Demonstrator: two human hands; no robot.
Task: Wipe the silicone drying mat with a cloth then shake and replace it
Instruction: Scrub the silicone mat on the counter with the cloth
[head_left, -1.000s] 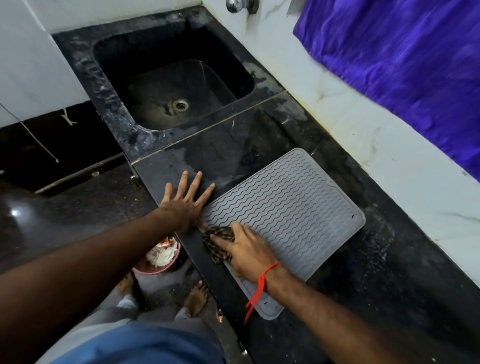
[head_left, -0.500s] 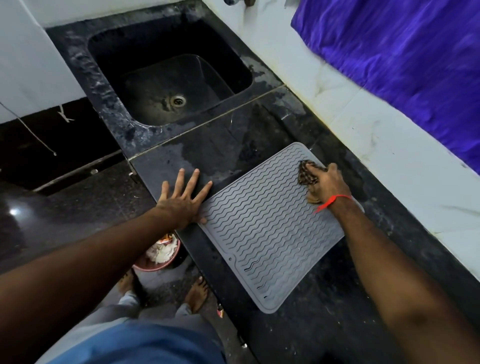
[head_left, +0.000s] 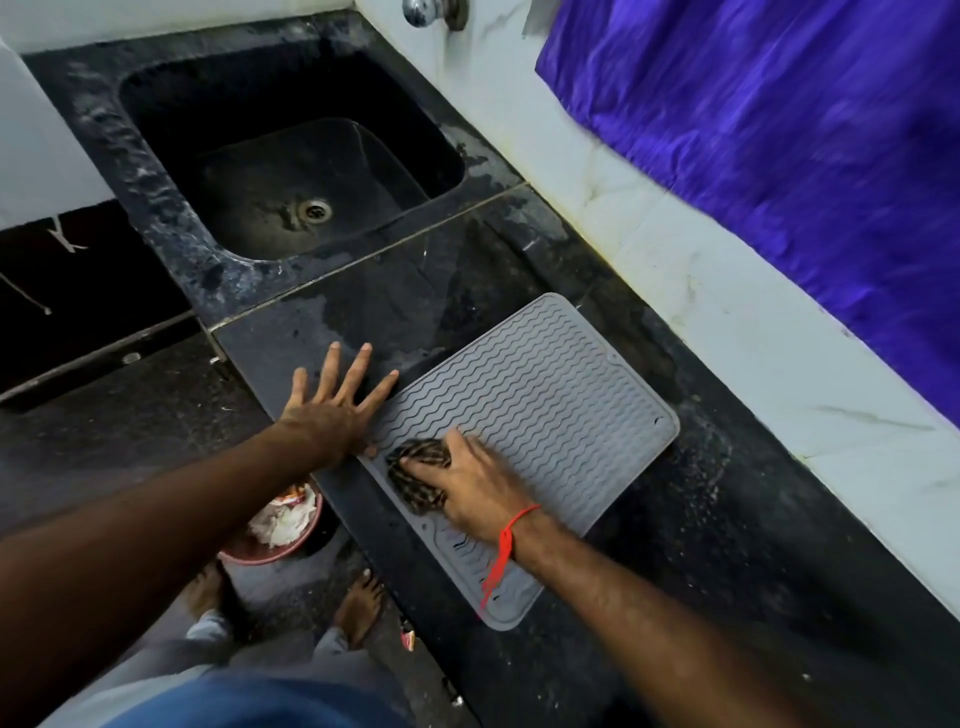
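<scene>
No legible txt, labels, nos. anywhere.

Black countertop (head_left: 691, 545) (grey mat (head_left: 561, 410) atop)

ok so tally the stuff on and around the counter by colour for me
grey: 1, the drying mat
brown patterned: 1, the cloth under the right hand
black: 2, the counter the left hand rests on, and the sink
purple: 1, the hanging fabric
pink: 1, the bowl on the floor
red: 1, the wrist thread
total: 7
</scene>
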